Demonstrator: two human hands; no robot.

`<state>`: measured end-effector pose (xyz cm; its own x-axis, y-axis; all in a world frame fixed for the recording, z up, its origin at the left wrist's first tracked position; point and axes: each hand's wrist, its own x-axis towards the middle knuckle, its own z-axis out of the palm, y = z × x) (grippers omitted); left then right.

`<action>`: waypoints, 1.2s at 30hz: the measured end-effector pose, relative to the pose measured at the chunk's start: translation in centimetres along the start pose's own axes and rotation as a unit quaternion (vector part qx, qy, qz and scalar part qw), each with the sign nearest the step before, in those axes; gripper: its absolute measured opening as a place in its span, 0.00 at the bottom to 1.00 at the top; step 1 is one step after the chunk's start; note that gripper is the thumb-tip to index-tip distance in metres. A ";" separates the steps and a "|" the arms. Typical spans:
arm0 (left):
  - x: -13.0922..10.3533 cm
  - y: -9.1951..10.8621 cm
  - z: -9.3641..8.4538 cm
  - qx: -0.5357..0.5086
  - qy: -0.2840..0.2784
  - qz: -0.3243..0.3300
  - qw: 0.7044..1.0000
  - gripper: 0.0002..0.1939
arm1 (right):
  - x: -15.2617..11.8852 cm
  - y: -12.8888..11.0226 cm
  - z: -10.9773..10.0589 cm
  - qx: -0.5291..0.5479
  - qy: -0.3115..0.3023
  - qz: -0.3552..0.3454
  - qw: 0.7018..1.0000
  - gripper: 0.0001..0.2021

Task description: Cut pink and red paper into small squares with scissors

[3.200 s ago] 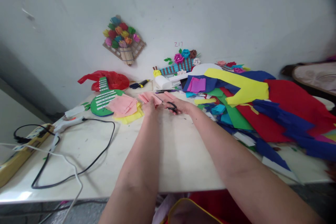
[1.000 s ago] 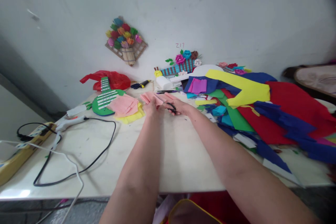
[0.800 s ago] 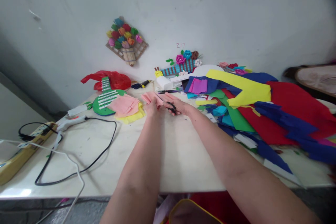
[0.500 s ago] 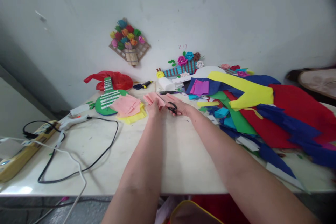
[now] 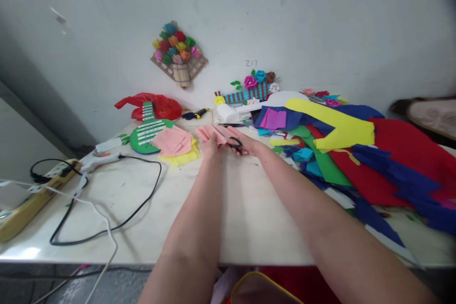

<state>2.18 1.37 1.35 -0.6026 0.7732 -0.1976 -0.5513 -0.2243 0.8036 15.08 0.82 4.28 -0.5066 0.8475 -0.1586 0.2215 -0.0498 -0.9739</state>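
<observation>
Pink crepe paper (image 5: 205,132) is pinched in my left hand (image 5: 211,144) over the middle of the table. My right hand (image 5: 248,145) is closed around the black handles of a pair of scissors (image 5: 235,143). Their blades point up and left and lie across the pink paper. Part of this paper extends beyond the blades toward my right hand. Left of my hands, a stack of pink paper pieces (image 5: 172,141) rests on yellow paper (image 5: 185,156), overlapping a green guitar-shaped piece with white strips (image 5: 149,133).
Colored sheets, among them red (image 5: 402,152) and yellow (image 5: 331,126), cover the right side. A glue gun (image 5: 101,160), cables and a yellow power strip (image 5: 39,204) lie at left. Behind are pliers (image 5: 195,114), a red plastic bag (image 5: 167,107) and a white roll (image 5: 228,113).
The camera view has shifted slightly. Both hands keep their holds on the pink paper and scissors, and the scissors look slightly differently angled.
</observation>
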 end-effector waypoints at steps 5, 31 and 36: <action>0.2 -0.1 0.0 0.003 0.004 0.000 1.000 0.05 | -0.2 -0.2 0.2 0.011 0.013 0.008 1.000 0.37; 1.1 -0.3 -0.2 0.033 0.019 0.005 0.999 0.06 | 0.2 0.6 0.3 -0.050 0.002 -0.035 0.998 0.19; 0.8 -0.3 -0.3 0.030 0.015 0.004 0.999 0.06 | -0.3 0.4 -0.1 -0.048 -0.014 -0.041 0.998 0.30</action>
<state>1.63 1.87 0.79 -0.6249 0.7529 -0.2065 -0.5104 -0.1938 0.8378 15.37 0.62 3.98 -0.5493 0.8312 -0.0857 0.2572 0.0707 -0.9638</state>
